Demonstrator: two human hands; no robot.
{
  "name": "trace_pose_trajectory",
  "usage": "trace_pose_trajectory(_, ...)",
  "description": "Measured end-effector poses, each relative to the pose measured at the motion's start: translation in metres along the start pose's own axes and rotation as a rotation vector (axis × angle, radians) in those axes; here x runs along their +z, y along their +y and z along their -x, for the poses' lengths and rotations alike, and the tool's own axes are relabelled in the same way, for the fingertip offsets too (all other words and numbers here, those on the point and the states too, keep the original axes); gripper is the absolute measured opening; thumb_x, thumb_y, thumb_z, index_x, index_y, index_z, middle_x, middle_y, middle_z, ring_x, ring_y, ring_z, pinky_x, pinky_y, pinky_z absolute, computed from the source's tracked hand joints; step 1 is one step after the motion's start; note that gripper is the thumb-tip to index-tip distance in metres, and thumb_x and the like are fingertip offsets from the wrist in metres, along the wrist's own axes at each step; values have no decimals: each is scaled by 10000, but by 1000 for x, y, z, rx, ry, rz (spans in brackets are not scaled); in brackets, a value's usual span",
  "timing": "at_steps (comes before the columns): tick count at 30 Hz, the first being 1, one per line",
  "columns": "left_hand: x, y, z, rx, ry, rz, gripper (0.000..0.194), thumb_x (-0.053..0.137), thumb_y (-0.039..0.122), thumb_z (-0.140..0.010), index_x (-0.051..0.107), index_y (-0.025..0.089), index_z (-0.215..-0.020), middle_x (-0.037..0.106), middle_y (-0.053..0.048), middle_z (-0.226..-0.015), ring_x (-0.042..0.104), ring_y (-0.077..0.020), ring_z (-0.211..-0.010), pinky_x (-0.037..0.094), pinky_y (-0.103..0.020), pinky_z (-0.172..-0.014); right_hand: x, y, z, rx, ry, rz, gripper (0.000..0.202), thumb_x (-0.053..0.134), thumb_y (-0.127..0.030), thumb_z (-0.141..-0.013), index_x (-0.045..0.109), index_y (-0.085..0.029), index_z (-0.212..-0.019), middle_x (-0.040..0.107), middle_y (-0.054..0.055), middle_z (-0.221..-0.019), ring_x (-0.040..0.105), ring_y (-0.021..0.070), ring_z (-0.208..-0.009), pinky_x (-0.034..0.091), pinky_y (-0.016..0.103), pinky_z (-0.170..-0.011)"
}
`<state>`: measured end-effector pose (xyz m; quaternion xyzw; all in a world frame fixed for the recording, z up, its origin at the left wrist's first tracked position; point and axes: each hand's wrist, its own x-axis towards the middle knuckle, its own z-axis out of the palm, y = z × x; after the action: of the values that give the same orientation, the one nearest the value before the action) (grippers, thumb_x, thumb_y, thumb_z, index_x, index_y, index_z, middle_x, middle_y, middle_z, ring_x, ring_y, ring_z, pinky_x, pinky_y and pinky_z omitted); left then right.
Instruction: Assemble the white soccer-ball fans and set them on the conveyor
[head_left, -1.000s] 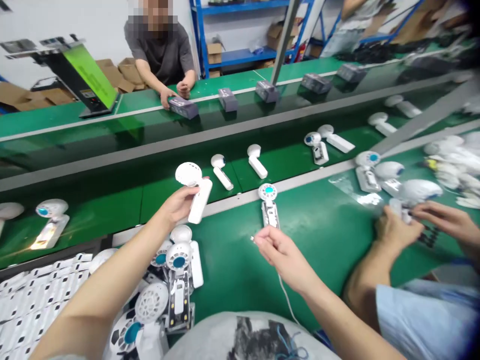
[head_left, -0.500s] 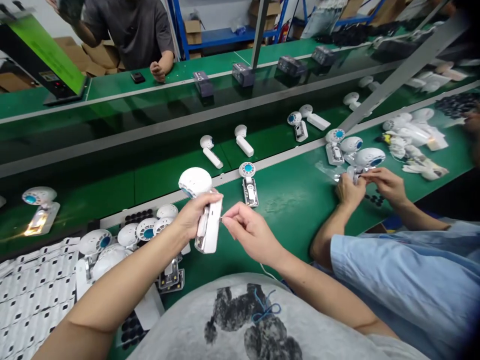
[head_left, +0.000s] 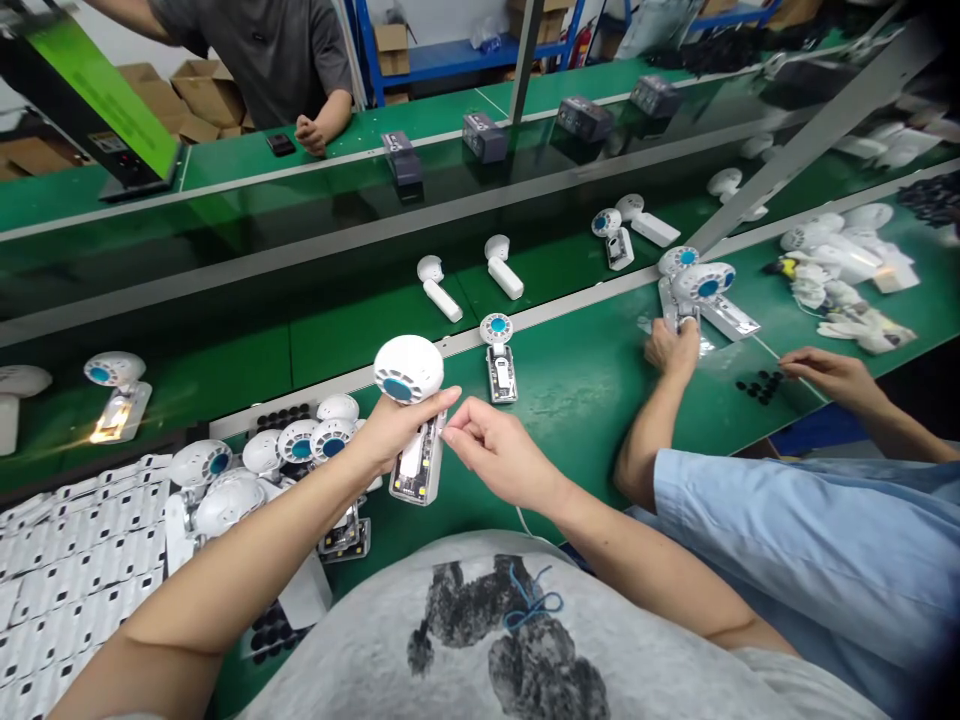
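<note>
My left hand (head_left: pixel 394 428) is wrapped round the handle of a white handheld fan (head_left: pixel 409 368), thumb along its upper edge. The fan's round head with a blue centre is up. Its handle turns a see-through face towards me, with a circuit board inside. At the handle's right side my right hand (head_left: pixel 499 450) has thumb and forefinger pinched together. What they hold is too small to make out. A white cord (head_left: pixel 523 520) shows below that hand. Just beyond, another fan (head_left: pixel 501 372) lies on the green bench with its see-through handle facing up.
Several fans (head_left: pixel 298 442) are heaped at left beside rows of white handle parts (head_left: pixel 82 570). More fans (head_left: pixel 441 295) lie on the green conveyor (head_left: pixel 360 310). At right, a co-worker's hands (head_left: pixel 675 345) are among fans and black discs (head_left: pixel 759 386). Another person (head_left: pixel 262 60) sits opposite, behind dark boxes (head_left: pixel 484 137).
The held fan has turned, so its see-through face now shows instead of its white side. My right hand stays close beside it. The co-worker's right hand has moved away to the black discs.
</note>
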<state>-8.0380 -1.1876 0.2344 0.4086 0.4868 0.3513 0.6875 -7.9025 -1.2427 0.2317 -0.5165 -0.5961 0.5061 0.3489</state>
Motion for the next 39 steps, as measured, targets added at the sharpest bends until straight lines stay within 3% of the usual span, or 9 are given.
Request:
trace_pose_trajectory(3,1,-1,-4,52,-4,-83,254,762,274,-598,629,172,-789,642,-10,-820,563,-121,-736,457,-225,-691,-2,5,-2,37,-22,18,137,463,-239,-844,418,-206,-718,449,-59,-531,400,94,-484,319,238,-503)
trace_pose_trajectory(12,-15,-6,-12,-53,-171,-221,238,718,314,-647,633,167,-814,656,-42,-835,597,-171,-754,476,-261,-671,10,22,-15,121,-69,-161,137,492,-256,-826,432,-194,-720,459,-67,-529,394,82,-480,313,219,-483)
trace_pose_trajectory(15,-41,-1,-37,53,26,-412,298,748,258,-595,639,150,-850,665,-61,-887,596,-216,-872,467,-303,-774,1,28,-18,241,-88,-338,171,542,-318,-787,455,-187,-720,354,-93,-497,281,59,-417,208,197,-403)
trace_pose_trajectory(18,-83,13,-82,103,276,-507,291,717,221,-632,626,116,-888,661,-81,-908,592,-238,-890,458,-346,-794,-16,35,-16,322,27,-507,251,611,-387,-731,461,-185,-728,260,-115,-483,197,45,-400,124,193,-387)
trace_pose_trajectory(21,-118,21,-130,62,332,-518,260,688,196,-685,618,103,-918,661,-74,-882,606,-200,-794,474,-335,-746,-28,44,-14,336,106,-522,318,637,-445,-716,461,-182,-739,250,-115,-492,183,44,-414,118,196,-401)
trace_pose_trajectory(29,-143,10,-208,23,562,-724,262,522,321,-866,560,116,-1025,594,-63,-967,590,-150,-808,511,-328,-702,-23,50,-15,415,52,-353,409,565,-570,-759,484,-169,-736,262,-90,-518,219,66,-467,169,197,-430)
trace_pose_trajectory(33,-202,34,-198,41,839,-858,308,521,353,-857,537,130,-1069,557,-84,-1079,552,-190,-944,465,-383,-810,-29,57,-19,493,81,-316,438,566,-615,-734,515,-181,-741,267,-71,-552,244,80,-488,209,196,-438)
trace_pose_trajectory(37,-294,47,-133,-133,1237,-966,470,506,363,-841,407,72,-1197,387,-214,-1274,365,-317,-1194,341,-486,-924,-33,71,-25,541,63,-302,396,621,-591,-690,563,-204,-748,343,-41,-551,309,103,-479,265,224,-409)
trace_pose_trajectory(39,-335,39,-92,-292,1301,-1004,532,605,366,-769,424,80,-1180,409,-219,-1251,389,-351,-1170,347,-523,-899,-33,77,-30,555,77,-296,388,648,-583,-658,585,-211,-749,377,-28,-542,338,113,-470,289,233,-396)
